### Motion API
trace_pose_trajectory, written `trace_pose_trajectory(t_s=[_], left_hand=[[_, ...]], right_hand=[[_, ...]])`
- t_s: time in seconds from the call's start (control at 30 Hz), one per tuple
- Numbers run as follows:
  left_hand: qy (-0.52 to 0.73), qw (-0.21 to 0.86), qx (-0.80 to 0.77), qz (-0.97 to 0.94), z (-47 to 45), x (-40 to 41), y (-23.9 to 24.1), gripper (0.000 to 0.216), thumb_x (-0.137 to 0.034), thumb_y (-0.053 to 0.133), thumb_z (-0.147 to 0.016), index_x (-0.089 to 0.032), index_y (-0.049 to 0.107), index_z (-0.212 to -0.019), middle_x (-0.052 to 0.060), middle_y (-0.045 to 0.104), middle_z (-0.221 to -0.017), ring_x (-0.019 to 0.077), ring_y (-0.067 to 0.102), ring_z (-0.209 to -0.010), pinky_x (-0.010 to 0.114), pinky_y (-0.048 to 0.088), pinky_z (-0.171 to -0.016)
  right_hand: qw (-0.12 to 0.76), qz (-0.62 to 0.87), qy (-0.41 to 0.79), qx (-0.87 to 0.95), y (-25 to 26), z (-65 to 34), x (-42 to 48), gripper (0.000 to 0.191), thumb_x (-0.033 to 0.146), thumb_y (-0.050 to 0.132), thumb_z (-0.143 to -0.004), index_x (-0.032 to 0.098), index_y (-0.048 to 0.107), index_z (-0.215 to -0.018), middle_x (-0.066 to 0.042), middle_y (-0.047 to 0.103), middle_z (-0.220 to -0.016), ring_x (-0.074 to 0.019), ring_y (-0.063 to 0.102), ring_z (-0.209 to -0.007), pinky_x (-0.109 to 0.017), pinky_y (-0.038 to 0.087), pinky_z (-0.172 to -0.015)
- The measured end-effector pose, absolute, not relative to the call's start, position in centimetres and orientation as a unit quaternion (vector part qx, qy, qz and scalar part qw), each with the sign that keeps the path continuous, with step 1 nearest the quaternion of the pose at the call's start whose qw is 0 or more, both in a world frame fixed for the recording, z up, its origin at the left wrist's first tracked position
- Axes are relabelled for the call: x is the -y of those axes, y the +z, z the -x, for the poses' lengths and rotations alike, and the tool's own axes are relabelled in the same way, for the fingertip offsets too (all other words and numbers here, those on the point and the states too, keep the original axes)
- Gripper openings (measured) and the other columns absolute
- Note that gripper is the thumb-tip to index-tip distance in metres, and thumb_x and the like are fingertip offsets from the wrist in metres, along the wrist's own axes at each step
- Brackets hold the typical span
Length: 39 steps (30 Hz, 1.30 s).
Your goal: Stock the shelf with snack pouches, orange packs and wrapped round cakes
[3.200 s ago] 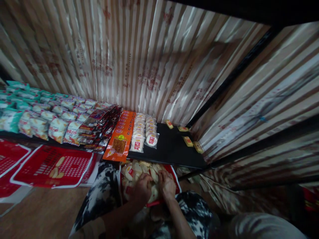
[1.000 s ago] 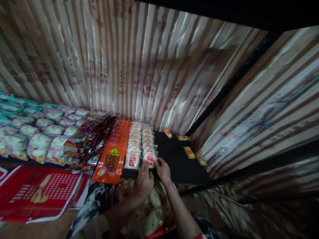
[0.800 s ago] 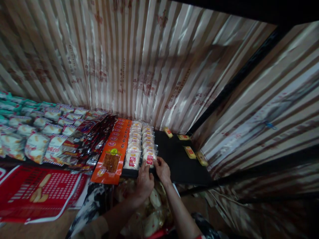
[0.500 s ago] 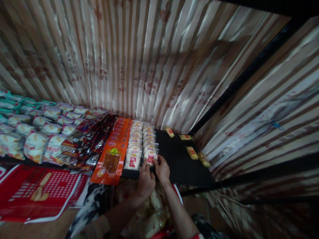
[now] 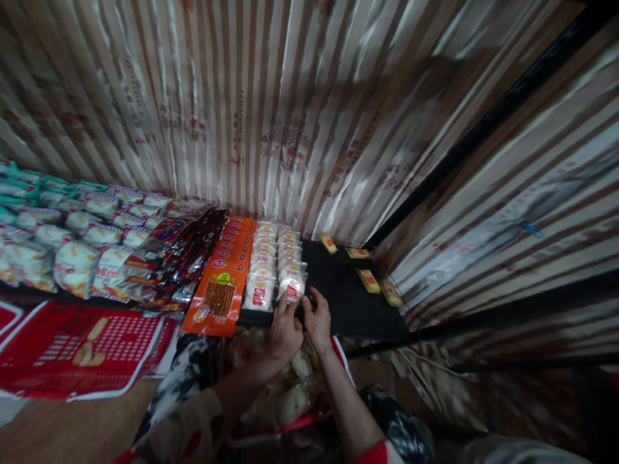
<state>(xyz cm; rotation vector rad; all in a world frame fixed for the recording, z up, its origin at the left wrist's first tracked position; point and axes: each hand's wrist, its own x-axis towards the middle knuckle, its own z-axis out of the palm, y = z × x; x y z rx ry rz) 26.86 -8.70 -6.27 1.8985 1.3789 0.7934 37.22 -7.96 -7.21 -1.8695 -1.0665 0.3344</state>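
Observation:
Two rows of clear-wrapped white snacks with red labels stand on a black shelf; the front packet of the right row is nearest my hands. My left hand reaches up with fingers extended, its fingertips at the lower front edge of that packet. To the right of it, my right hand is open over the shelf edge, thumb and fingers apart with nothing between them. The left row of the same packets stands alongside. Below my hands lies a bag of similar wrapped pieces, partly hidden by my forearms.
An orange snack packet and dark shiny packets flank the rows on the left, followed by white packs. Several small yellow packets lie on the black shelf to the right. Striped sheeting hangs behind.
My right hand has drawn off the front packet, its fingers now apart from it. The left hand stays at the packet's front edge. The view has shifted slightly.

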Motion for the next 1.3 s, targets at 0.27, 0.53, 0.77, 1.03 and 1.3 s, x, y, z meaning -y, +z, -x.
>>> trace_pose_trajectory(t_s=[0.27, 0.53, 0.77, 1.03, 1.3], left_hand=[[0.322, 0.373, -0.455, -0.741, -23.3, 13.1, -5.7, 0.035, -0.003, 0.037, -0.074, -0.019, 0.062, -0.091, 0.005, 0.062, -0.098, 0.0161, 0.057, -0.098, 0.031, 0.045, -0.092], [0.278, 0.386, -0.445, -0.759, -21.4, 17.7, -7.8, 0.031, -0.008, 0.035, -0.074, -0.020, 0.061, -0.085, 0.004, 0.060, -0.093, 0.0181, 0.054, -0.096, 0.033, 0.043, -0.088], [0.284, 0.407, -0.395, -0.773, -20.6, 20.2, -8.8, 0.029, -0.013, 0.032, -0.076, -0.019, 0.060, -0.081, 0.008, 0.061, -0.092, 0.0193, 0.055, -0.092, 0.034, 0.043, -0.088], [0.279, 0.395, -0.411, -0.773, -20.5, 20.6, -10.2, 0.026, -0.014, 0.032, -0.076, -0.019, 0.058, -0.079, 0.008, 0.060, -0.087, 0.0201, 0.056, -0.087, 0.033, 0.044, -0.082], [0.279, 0.406, -0.421, -0.762, -20.6, 20.2, -10.4, 0.028, -0.011, 0.033, -0.076, -0.021, 0.058, -0.081, 0.007, 0.061, -0.088, 0.0188, 0.058, -0.086, 0.031, 0.046, -0.079]], right_hand=[[0.439, 0.766, 0.148, 0.445, -9.4, -37.0, 17.8, 0.037, 0.047, 0.046, -0.081, 0.016, 0.061, -0.096, -0.011, 0.065, -0.096, -0.0214, 0.061, -0.086, -0.035, 0.048, -0.080], [0.195, 0.797, 0.163, 0.547, -9.9, -35.0, 21.1, 0.033, 0.033, 0.055, -0.077, 0.020, 0.061, -0.106, -0.010, 0.064, -0.106, -0.0238, 0.058, -0.102, -0.032, 0.046, -0.084], [0.095, 0.803, 0.161, 0.566, -8.1, -33.5, 20.4, 0.031, 0.026, 0.047, -0.084, 0.017, 0.058, -0.111, -0.011, 0.062, -0.111, -0.0228, 0.054, -0.109, -0.031, 0.041, -0.089], [0.065, 0.810, 0.154, 0.561, -7.9, -33.2, 20.6, 0.031, 0.023, 0.048, -0.082, 0.020, 0.057, -0.112, -0.010, 0.063, -0.113, -0.0215, 0.058, -0.105, -0.029, 0.043, -0.086], [0.223, 0.804, 0.062, 0.548, -11.3, -36.0, 21.1, 0.037, 0.028, 0.031, -0.088, 0.021, 0.066, -0.100, -0.011, 0.071, -0.094, -0.0230, 0.067, -0.088, -0.034, 0.051, -0.077]])
